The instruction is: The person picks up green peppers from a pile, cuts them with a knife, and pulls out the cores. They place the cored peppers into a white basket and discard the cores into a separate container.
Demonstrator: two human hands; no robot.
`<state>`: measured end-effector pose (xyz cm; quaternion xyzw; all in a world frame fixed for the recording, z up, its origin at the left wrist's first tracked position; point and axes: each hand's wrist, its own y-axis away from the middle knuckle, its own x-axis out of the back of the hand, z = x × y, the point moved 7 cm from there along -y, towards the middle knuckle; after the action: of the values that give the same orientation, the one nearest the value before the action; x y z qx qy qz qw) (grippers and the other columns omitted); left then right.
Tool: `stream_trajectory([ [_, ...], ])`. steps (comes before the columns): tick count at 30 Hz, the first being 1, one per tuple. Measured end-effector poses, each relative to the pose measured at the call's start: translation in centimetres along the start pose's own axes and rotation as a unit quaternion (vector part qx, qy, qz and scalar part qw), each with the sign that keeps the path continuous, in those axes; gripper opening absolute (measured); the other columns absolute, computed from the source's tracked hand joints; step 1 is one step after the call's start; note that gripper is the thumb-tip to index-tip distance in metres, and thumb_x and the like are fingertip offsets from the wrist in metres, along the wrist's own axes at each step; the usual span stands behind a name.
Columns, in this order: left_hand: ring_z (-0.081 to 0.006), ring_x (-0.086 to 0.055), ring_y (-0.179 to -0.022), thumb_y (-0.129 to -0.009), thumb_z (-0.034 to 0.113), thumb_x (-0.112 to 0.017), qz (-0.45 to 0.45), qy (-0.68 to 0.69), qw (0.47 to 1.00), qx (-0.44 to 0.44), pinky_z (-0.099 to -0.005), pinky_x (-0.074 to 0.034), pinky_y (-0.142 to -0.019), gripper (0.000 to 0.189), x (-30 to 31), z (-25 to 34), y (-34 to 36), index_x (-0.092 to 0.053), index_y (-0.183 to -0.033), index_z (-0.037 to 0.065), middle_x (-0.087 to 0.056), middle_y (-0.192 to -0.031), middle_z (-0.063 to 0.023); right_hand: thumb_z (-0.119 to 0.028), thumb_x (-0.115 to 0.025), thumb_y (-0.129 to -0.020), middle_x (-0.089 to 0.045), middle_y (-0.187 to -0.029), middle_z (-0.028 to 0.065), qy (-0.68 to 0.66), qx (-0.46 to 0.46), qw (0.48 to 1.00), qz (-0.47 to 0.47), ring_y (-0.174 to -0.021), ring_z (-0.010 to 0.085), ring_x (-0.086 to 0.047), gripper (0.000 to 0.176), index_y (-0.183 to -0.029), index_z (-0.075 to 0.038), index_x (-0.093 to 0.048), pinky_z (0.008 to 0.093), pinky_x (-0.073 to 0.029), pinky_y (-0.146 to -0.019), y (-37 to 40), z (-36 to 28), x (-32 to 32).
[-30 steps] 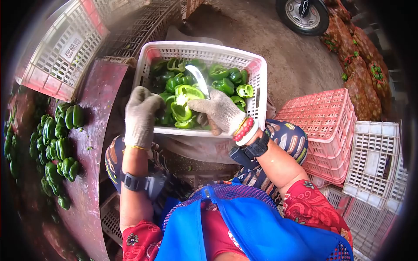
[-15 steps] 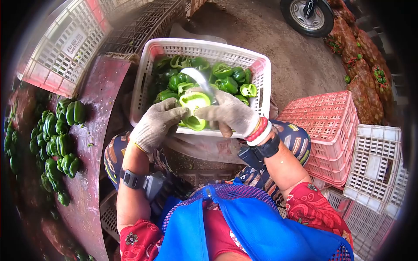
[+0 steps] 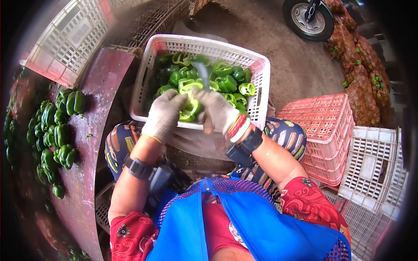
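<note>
Fingers of the left hand are curled nearly closed, pinching the near left side of a cut green bell pepper. Fingers of the right hand are folded around a curved knife, thumb side against the pepper; exact thumb contact blurred. Pepper is above the near edge of the white plastic crate, left of its middle. Step in hand, judged: opening or coring the pepper with both hands. Next move calls for a steady left pinch, fingertips clear of the blade. Pepper skin glossy, dark green, lobed; cut flesh pale, wet-looking, likely crisp and prone to snap. Blade narrow, hooked; gloves knitted, soiled. Crate stiff, slotted, rounded corners, holding cut peppers. Whole bell peppers sit on the scuffed reddish tabletop, left of the crate.
</note>
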<state>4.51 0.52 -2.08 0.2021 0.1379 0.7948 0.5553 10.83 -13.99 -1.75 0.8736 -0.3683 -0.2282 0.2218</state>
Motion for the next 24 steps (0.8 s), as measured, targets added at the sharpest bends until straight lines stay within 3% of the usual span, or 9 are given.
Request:
stream_trajectory([
  [1,-0.0095,-0.059,-0.070,-0.100,0.032,-0.066,-0.057,0.164,0.984,0.048,-0.0280,-0.048,-0.063,0.026,-0.1,0.4,1.2,-0.067,-0.103,0.006,-0.061,-0.077,0.0010,-0.049,-0.055,-0.105,-0.063,-0.068,0.0055,-0.081,-0.042,0.995,-0.027,-0.043,0.0167,-0.057,0.047,-0.110,-0.004,-0.069,0.0313,-0.046,-0.034,0.2,0.0,0.0],
  [6,-0.0060,-0.056,-0.072,-0.104,0.018,-0.063,-0.106,0.381,0.919,0.014,-0.0229,-0.047,-0.064,0.010,1.9,2.6,6.6,-0.064,-0.106,0.008,-0.061,-0.086,0.0031,-0.048,-0.061,-0.102,-0.058,-0.064,0.0026,-0.037,0.062,0.992,-0.101,-0.043,0.0097,-0.051,0.046,-0.115,-0.004,-0.068,0.0238,-0.042,-0.033,4.3,-5.2,-2.2],
  [10,-0.0074,-0.059,-0.066,-0.104,0.022,-0.063,0.046,0.346,0.937,-0.006,-0.0238,-0.046,-0.057,0.014,6.5,3.8,12.4,-0.062,-0.100,0.009,-0.064,-0.086,0.0010,-0.041,-0.062,-0.103,-0.069,-0.097,0.0023,-0.064,0.050,0.985,-0.154,-0.057,0.0068,-0.058,0.041,-0.123,-0.004,-0.062,0.0224,-0.044,-0.036,3.2,-4.4,-1.0],
  [13,-0.0057,-0.057,-0.066,-0.106,0.025,-0.059,0.094,0.141,0.983,-0.064,-0.0234,-0.046,-0.059,0.019,6.4,3.1,11.7,-0.065,-0.100,0.009,-0.061,-0.080,0.0025,-0.056,-0.060,-0.103,-0.069,-0.097,0.0048,-0.125,0.091,0.978,-0.143,-0.054,0.0066,-0.056,0.072,-0.151,-0.004,-0.045,0.0220,-0.044,-0.037,3.3,-4.1,-4.7],
  [17,-0.0073,-0.051,-0.056,-0.105,0.024,-0.063,0.120,-0.010,0.987,-0.108,-0.0256,-0.045,-0.056,0.020,3.9,3.5,9.9,-0.065,-0.097,0.006,-0.055,-0.067,0.0031,-0.044,-0.062,-0.104,-0.070,-0.094,0.0062,-0.075,0.094,0.979,-0.165,-0.044,0.0073,-0.055,0.054,-0.141,-0.005,-0.057,0.0204,-0.039,-0.034,3.7,-2.7,-4.6],
  [18,-0.0097,-0.054,-0.059,-0.103,0.021,-0.065,0.168,-0.143,0.953,-0.206,-0.0296,-0.045,-0.055,0.020,3.3,5.1,10.4,-0.063,-0.093,0.004,-0.056,-0.070,0.0000,-0.039,-0.063,-0.103,-0.070,-0.092,0.0058,-0.039,0.111,0.981,-0.154,-0.043,0.0073,-0.055,0.047,-0.134,-0.004,-0.060,0.0206,-0.039,-0.034,4.1,-3.6,-4.5],
  [19,-0.0089,-0.057,-0.067,-0.101,0.020,-0.066,0.226,-0.405,0.785,-0.410,-0.0305,-0.047,-0.059,0.018,2.2,6.5,11.1,-0.063,-0.095,0.003,-0.059,-0.076,-0.0025,-0.034,-0.063,-0.103,-0.070,-0.090,0.0055,-0.004,0.128,0.981,-0.143,-0.042,0.0073,-0.055,0.039,-0.127,-0.003,-0.064,0.0208,-0.039,-0.033,4.4,-4.2,-4.6],
  [21,-0.0081,-0.057,-0.076,-0.104,0.019,-0.062,0.225,-0.456,0.756,-0.413,-0.0271,-0.048,-0.065,0.017,1.5,6.8,11.4,-0.065,-0.100,0.002,-0.061,-0.084,-0.0022,-0.031,-0.065,-0.099,-0.070,-0.087,0.0057,0.028,0.142,0.981,-0.131,-0.039,0.0089,-0.052,0.036,-0.120,-0.002,-0.067,0.0207,-0.037,-0.033,3.8,-3.3,-4.6],
  [24,-0.0078,-0.056,-0.078,-0.107,0.020,-0.057,0.135,0.038,0.986,-0.087,-0.0238,-0.047,-0.067,0.019,2.4,3.8,9.4,-0.065,-0.104,0.002,-0.062,-0.087,-0.0004,-0.033,-0.066,-0.096,-0.068,-0.087,0.0058,-0.019,0.080,0.988,-0.134,-0.043,0.0114,-0.054,0.040,-0.120,-0.002,-0.069,0.0213,-0.037,-0.035,4.0,-2.9,-4.4],
])
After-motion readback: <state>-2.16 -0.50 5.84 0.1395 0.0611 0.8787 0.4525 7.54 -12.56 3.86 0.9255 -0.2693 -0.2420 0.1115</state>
